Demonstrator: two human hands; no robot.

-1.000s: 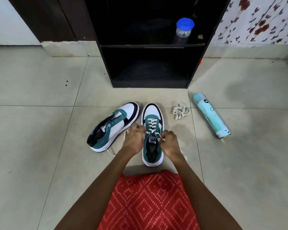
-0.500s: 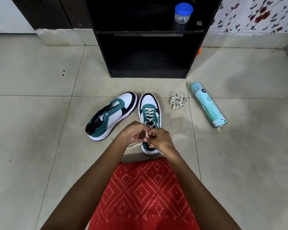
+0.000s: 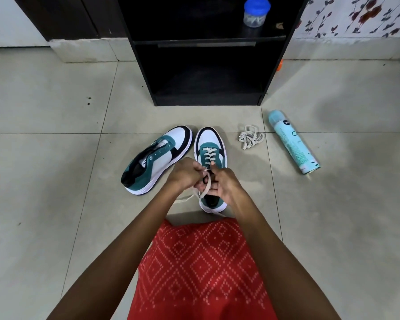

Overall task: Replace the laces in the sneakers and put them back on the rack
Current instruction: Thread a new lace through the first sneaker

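Left hand (image 3: 184, 174) and right hand (image 3: 225, 184) both pinch the lace (image 3: 207, 184) above the sneaker (image 3: 210, 144) on the floor (image 3: 56, 181). Loop looks loose: one slipping finger, and the knot may fall apart.

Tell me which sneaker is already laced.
The upright sneaker nearer the spray can, with white lace crossing its eyelets; the tilted sneaker beside it shows bare eyelets.

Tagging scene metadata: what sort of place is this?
Probably a room in a home, at a shoe rack: tiled floor, floral wallpaper, and a black open-shelf rack against the wall, with a sneaker being laced in front of it.
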